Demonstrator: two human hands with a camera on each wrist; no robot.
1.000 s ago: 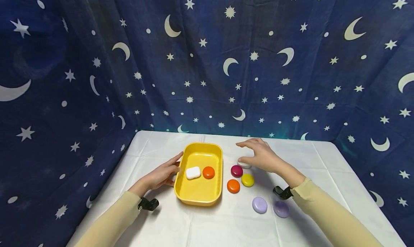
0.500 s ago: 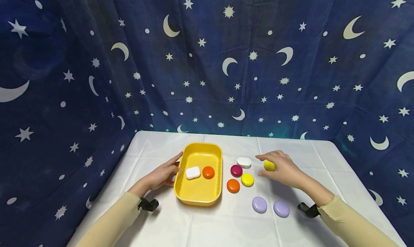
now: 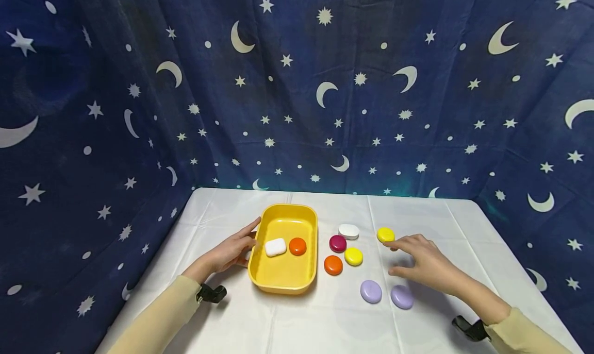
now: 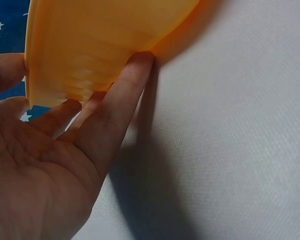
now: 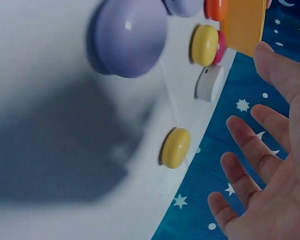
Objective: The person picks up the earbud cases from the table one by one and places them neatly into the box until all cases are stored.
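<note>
Position of far yellow disc (image 3: pixel 385 234), right hand (image 3: pixel 423 264), tray (image 3: pixel 289 272) and left hand (image 3: pixel 227 253)

The far yellow disc lies flat on the white cloth (image 3: pixel 315 325), just beyond the fingertips of the right hand. That hand is spread, thumb and fingers apart, and holds nothing. The right wrist view shows a gap between fingers and disc.

The yellow tray stands left of the loose pieces. The left hand holds nothing in a grasp: its extended fingers rest against the tray's outer left wall.

Tray contents, two pieces: one white block (image 3: pixel 276 247) and, to its right, one orange disc (image 3: pixel 297 246).

Loose pieces on the cloth, seven in total:
- Yellow: two, the far one and a near yellow disc (image 3: pixel 353 256).
- Lilac: two, a left lilac disc (image 3: pixel 371 291) and a right lilac disc (image 3: pixel 401 297), toward the wearer from the right hand.
- White: one oval piece (image 3: pixel 348 232).
- Dark red: one disc (image 3: pixel 337 243).
- Orange: one loose disc (image 3: pixel 333 265), nearest the tray.

Obstruction: the oval, dark red and near yellow pieces lie between the far yellow disc and the tray.

Each wrist carries a black device; a blue curtain (image 3: pixel 297 60) printed with stars and moons hangs behind the table.
</note>
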